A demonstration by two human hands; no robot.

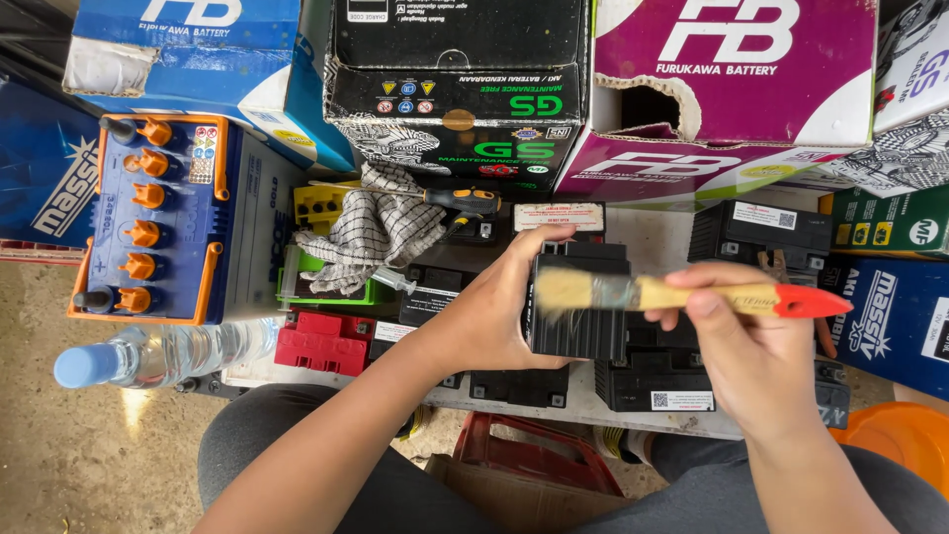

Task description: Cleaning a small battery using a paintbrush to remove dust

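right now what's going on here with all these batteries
A person seated at a low shelf crowded with batteries holds a small black battery upright in the left hand. The right hand grips a paintbrush with a wooden handle and red tip, its bristles against the battery's upper front. A checked cloth, a screwdriver and a water bottle lie to the left.

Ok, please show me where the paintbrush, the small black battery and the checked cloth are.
paintbrush (692,295), head view, on its wooden handle.
small black battery (578,331), head view, on its front face.
checked cloth (381,225), head view, on its middle folds.
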